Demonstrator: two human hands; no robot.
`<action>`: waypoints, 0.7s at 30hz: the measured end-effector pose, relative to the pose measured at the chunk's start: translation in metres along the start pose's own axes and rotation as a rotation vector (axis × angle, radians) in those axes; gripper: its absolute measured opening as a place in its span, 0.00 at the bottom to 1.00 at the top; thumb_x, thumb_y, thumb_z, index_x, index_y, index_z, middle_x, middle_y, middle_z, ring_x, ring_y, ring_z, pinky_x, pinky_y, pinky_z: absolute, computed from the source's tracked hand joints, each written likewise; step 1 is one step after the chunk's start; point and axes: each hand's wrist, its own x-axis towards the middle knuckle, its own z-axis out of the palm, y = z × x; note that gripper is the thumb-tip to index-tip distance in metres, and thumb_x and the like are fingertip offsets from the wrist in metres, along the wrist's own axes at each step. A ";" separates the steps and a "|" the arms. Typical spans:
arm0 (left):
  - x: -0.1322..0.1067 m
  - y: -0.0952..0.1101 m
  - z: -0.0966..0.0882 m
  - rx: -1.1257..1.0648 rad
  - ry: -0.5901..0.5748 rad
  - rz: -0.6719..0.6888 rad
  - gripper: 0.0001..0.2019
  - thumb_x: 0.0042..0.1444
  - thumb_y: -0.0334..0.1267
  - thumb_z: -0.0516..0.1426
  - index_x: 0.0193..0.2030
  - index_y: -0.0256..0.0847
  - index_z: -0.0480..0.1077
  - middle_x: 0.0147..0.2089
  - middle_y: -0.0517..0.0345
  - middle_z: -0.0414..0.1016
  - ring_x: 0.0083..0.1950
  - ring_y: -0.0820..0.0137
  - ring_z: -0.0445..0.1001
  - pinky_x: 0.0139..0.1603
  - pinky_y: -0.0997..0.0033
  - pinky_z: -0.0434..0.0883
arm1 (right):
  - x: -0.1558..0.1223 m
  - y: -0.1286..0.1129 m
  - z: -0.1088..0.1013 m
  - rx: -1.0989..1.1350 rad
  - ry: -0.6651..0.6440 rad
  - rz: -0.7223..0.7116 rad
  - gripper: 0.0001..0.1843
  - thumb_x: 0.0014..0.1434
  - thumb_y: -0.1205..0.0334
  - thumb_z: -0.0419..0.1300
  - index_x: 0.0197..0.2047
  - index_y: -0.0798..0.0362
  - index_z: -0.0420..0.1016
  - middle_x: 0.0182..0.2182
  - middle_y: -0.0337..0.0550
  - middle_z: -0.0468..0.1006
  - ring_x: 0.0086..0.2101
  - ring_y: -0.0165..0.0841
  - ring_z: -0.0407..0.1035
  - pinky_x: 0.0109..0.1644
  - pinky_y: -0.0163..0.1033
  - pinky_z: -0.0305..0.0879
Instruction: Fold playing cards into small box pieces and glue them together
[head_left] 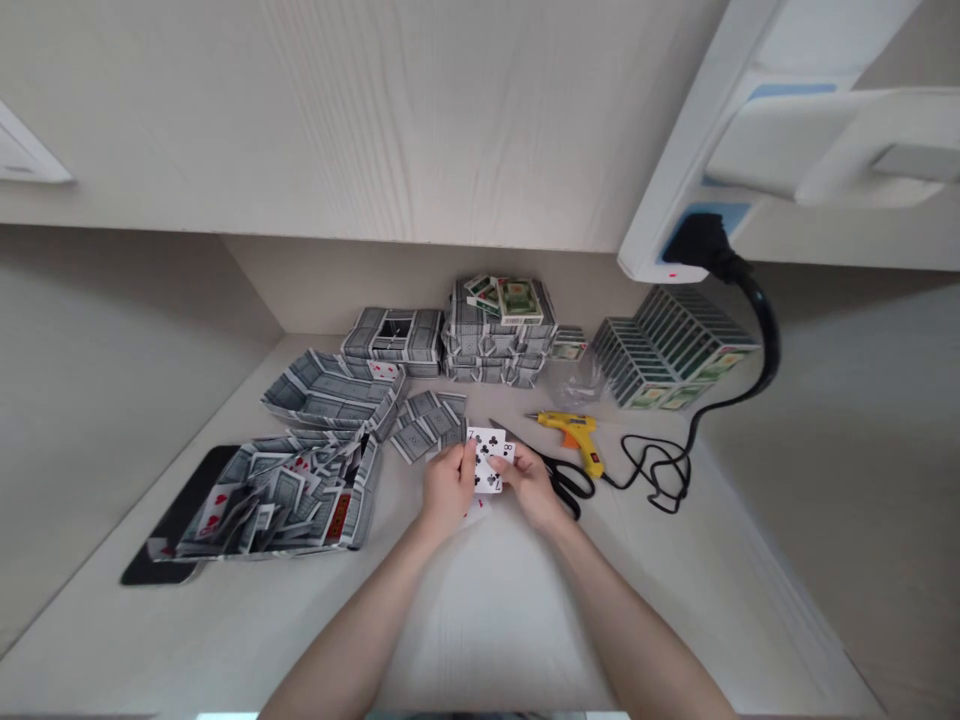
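Note:
My left hand (448, 487) and my right hand (531, 483) meet over the middle of the white desk (480, 610). Both pinch a pair of playing cards (488, 457), face up, showing black clubs. A few grey-backed cards (430, 422) lie loose just behind my hands. Another card lies flat under my left hand, mostly hidden.
A card-built tray full of loose cards (289, 495) lies left on a dark mat (176, 520). More card-built boxes (334, 392) and stacked ones (499, 335) stand behind. A yellow glue gun (574, 432), black scissors (562, 480), a black cable (664, 470) and rows of card packs (667, 350) are at the right.

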 end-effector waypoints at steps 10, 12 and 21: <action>0.004 -0.005 0.004 -0.277 -0.041 -0.080 0.21 0.55 0.45 0.47 0.15 0.39 0.50 0.15 0.66 0.51 0.19 0.78 0.51 0.21 0.76 0.50 | 0.000 -0.001 0.002 0.061 -0.030 0.044 0.15 0.41 0.56 0.67 0.32 0.55 0.74 0.24 0.39 0.76 0.24 0.30 0.66 0.28 0.35 0.61; 0.005 -0.005 0.005 -0.293 -0.036 -0.075 0.20 0.55 0.44 0.47 0.15 0.39 0.51 0.16 0.66 0.52 0.20 0.78 0.51 0.21 0.76 0.51 | 0.002 0.000 0.001 0.063 -0.022 0.029 0.16 0.41 0.56 0.66 0.33 0.55 0.74 0.24 0.39 0.76 0.24 0.30 0.66 0.29 0.35 0.61; 0.005 -0.005 0.004 -0.134 -0.033 -0.049 0.17 0.58 0.44 0.43 0.23 0.38 0.61 0.23 0.60 0.65 0.26 0.74 0.62 0.28 0.75 0.58 | 0.004 0.001 0.001 -0.036 0.014 -0.043 0.16 0.44 0.53 0.64 0.34 0.55 0.74 0.22 0.38 0.73 0.19 0.26 0.61 0.23 0.32 0.57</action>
